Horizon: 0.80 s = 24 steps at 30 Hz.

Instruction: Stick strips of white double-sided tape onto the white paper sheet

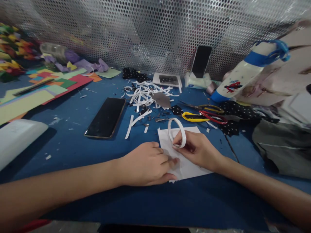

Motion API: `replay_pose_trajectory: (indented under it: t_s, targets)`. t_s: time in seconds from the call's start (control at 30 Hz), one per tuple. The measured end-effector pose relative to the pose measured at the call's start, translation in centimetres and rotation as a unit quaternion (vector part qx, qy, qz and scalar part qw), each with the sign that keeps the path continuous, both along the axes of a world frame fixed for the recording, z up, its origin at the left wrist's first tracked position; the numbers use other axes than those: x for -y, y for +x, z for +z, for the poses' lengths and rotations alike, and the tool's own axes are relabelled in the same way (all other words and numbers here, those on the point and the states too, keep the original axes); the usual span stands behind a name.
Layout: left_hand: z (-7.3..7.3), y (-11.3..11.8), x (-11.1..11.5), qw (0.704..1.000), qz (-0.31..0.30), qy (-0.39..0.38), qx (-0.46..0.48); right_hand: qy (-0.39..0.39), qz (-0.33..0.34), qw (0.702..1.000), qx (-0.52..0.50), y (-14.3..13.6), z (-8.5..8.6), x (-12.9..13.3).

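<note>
A sheet of white paper lies on the blue table in front of me. My left hand rests on its left edge, fingers stretched out over the paper and holding nothing. Over the paper's upper part, my right hand has its fingers closed on a narrow white tape roll. The thin ring stands upright, and fingertips reach into its opening. Exactly where the fingers pinch is partly hidden. Loose white strips lie just beyond my left hand.
A phone lies left of centre. Beyond the paper are a heap of white strips, yellow-handled scissors and red-handled scissors. Coloured paper is at left; a bottle and dark cloth are at right. Perforated metal backs the table.
</note>
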<state>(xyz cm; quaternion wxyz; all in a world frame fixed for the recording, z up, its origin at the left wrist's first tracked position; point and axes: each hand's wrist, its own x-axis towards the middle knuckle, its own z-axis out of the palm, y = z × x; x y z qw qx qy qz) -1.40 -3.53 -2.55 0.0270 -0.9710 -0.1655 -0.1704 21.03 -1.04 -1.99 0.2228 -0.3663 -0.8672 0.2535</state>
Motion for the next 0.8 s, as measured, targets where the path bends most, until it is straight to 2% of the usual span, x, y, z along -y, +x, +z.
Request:
replay_pose_trajectory:
  t_s: [0.4,0.67,0.8]
  targets:
    - [0.1,0.0,-0.2,1.0,-0.005,-0.022,0.012,-0.014,-0.021,1.0,-0.004,-0.1,-0.7,-0.9]
    - [-0.1,0.1,-0.3,0.999,-0.024,-0.019,0.026,0.004,-0.013,1.0,0.025,-0.4,-0.1,-1.0]
    - [0.2,0.1,-0.3,0.999,-0.02,-0.015,0.022,-0.007,-0.034,0.999,-0.014,-0.6,0.1,-1.0]
